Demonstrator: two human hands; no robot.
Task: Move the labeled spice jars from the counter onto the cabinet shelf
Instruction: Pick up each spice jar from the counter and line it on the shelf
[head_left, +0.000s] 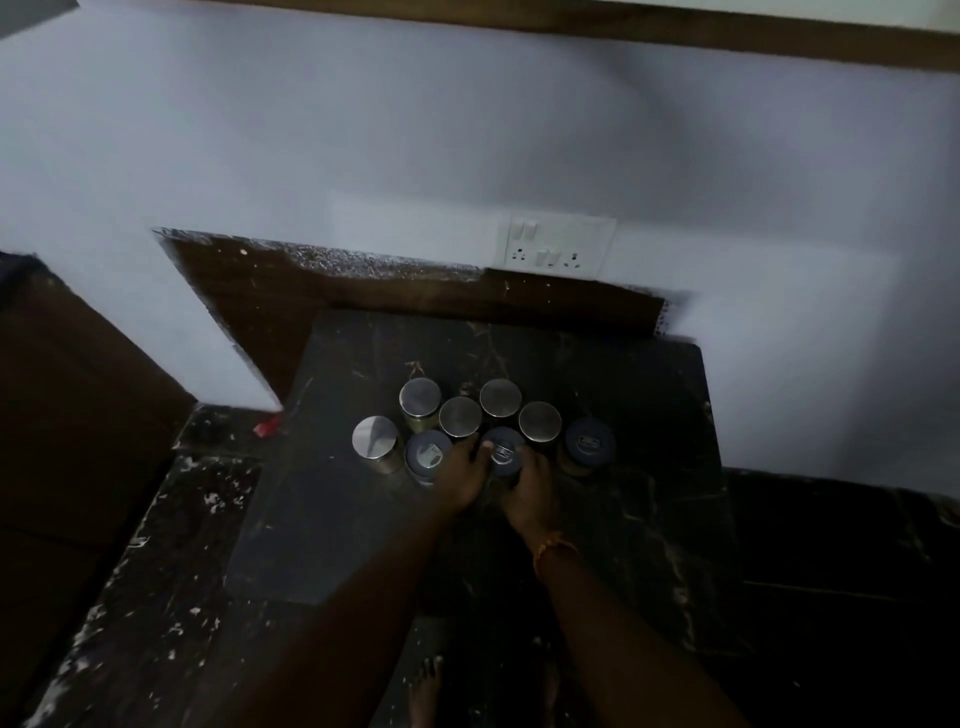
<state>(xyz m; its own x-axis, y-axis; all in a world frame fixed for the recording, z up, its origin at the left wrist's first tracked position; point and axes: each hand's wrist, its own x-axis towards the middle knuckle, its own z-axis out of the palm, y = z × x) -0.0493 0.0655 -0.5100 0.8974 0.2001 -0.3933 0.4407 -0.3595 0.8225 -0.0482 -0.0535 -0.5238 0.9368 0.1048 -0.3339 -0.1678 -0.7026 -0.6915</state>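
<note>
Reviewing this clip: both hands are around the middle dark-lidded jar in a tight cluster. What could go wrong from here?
1. The left hand and right hand grip the dark-lidded jar close among its neighbours; lifting it could knock the silver-lidded jar behind or the other dark-lidded jar beside the left hand.
2. The scene is dim, so labels may be hard to read.
3. The leftmost jar stands nearest the slab's left side; a nudge might push it off.

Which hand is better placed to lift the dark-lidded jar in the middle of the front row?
Either; both already flank it. The right hand cups the round dark-lidded glass jar on its right, and the left hand touches its left side, so probably both lift together.
</note>
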